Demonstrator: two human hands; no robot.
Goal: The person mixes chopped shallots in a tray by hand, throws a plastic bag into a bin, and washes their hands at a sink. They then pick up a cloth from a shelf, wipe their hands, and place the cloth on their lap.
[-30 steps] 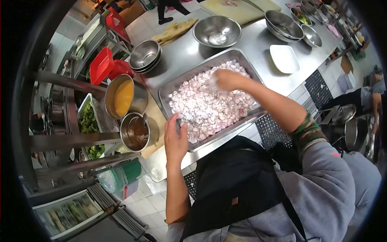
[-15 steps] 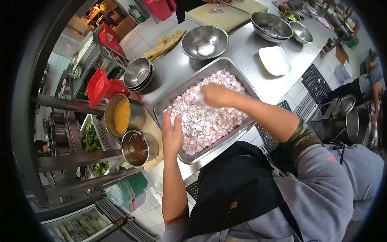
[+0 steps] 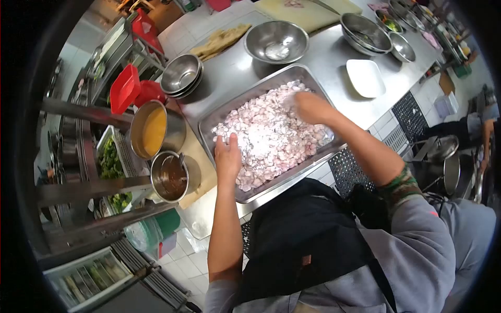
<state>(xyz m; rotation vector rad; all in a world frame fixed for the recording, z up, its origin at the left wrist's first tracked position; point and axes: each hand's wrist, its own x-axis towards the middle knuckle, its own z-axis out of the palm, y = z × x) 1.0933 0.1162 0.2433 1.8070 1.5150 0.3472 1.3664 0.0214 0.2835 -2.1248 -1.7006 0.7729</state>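
Observation:
A deep metal tray [image 3: 316, 79] holds many small pale-pink pieces of what looks like raw meat [image 3: 282, 146], with white powder [image 3: 261, 134] lying over the middle. At the tray's left side, my left hand [image 3: 228, 159] rests on the edge of the pieces with its fingers stretched out. Over the upper right part of the pieces is my right hand [image 3: 314, 108], its fingers curled down and blurred by motion. Whatever those fingers hold is hidden.
Steel bowls [image 3: 276, 41] stand behind the tray, and stacked bowls [image 3: 181, 74] at the left. Near its left edge are a pot of yellow liquid [image 3: 155, 133] and a pot of brown sauce [image 3: 171, 175]. A white dish [image 3: 365, 78] lies right, a cutting board [image 3: 313, 13] behind.
My right hand has moved from the middle of the pieces to the upper right. White powder shows more brightly in the middle. My left hand stays at the left side.

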